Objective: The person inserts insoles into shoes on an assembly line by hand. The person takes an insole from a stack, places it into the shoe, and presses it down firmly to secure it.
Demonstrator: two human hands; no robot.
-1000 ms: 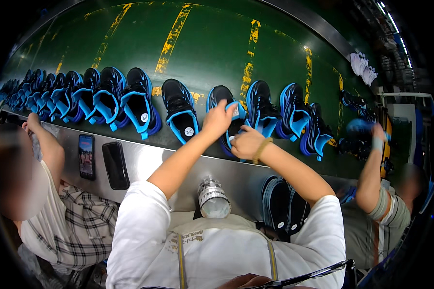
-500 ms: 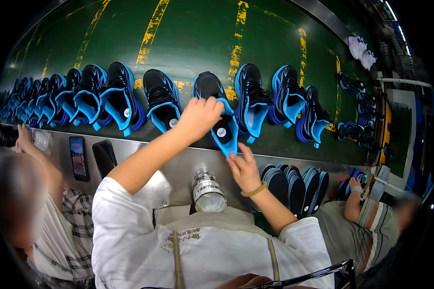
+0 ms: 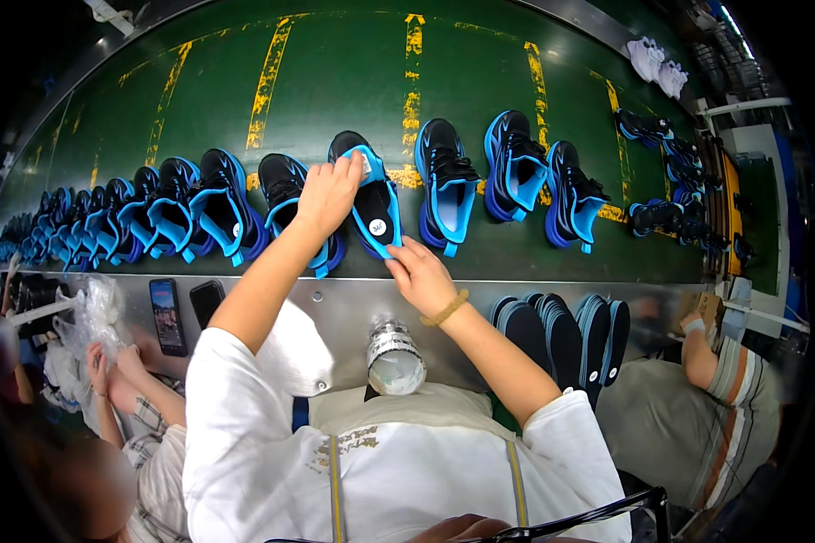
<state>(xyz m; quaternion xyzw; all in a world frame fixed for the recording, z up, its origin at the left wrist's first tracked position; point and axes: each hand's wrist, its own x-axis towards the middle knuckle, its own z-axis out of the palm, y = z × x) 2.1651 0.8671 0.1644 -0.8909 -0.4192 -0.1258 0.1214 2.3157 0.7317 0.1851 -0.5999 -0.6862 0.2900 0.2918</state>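
Note:
A black and blue sneaker [image 3: 388, 201] lies on the green belt in front of me, its heel toward me. My left hand [image 3: 331, 192] is closed on the tongue at the front of its opening, where a pale label shows. With fingertips and thumb, my right hand [image 3: 421, 279] pinches the blue heel edge. Inside the sneaker lies a black insole [image 3: 368, 204] with a round white sticker [image 3: 378, 227] near the heel. My left wrist and forearm partly cover the neighbouring sneaker [image 3: 282, 170].
More sneakers [image 3: 215, 195] line the belt [image 3: 335, 81] on both sides. On the metal ledge are two phones [image 3: 167, 317], a wrapped clear jar [image 3: 396, 362], a white cloth-like piece [image 3: 294, 348] and stacked insoles [image 3: 557, 339]. Co-workers sit left and right.
My right fingers have closed in on the heel edge, where the index finger was raised before. My left hand stays at the tongue. The whole view has shifted slightly.

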